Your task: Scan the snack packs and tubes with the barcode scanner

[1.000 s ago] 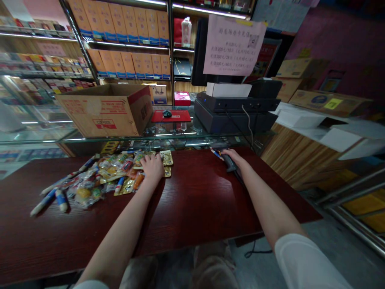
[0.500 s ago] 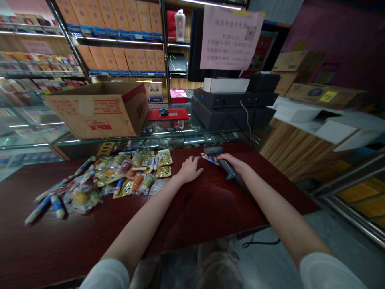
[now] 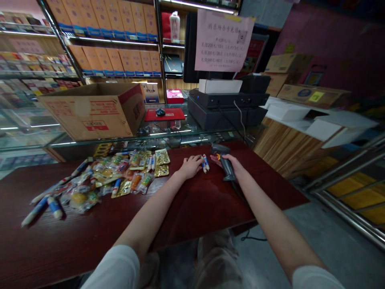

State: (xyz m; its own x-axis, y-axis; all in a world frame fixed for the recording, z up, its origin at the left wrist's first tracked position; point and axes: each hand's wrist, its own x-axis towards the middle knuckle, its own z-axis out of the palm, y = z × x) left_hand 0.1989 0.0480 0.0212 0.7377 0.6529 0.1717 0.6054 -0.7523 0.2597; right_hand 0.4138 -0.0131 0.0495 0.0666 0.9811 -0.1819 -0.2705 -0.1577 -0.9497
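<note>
Head view: two bare hands over a dark red wooden counter [image 3: 192, 212].
Left hand [image 3: 190, 167]: open, palm down, fingertips touching two small blue-and-white tubes [image 3: 205, 163].
Right hand [image 3: 232, 165]: closed around a dark handheld barcode scanner [image 3: 227, 171], just right of the tubes.
Far left: foil snack packets [image 3: 129, 172] lie heaped.

Snack packets [image 3: 120, 172] show labels too small to read.
</note>
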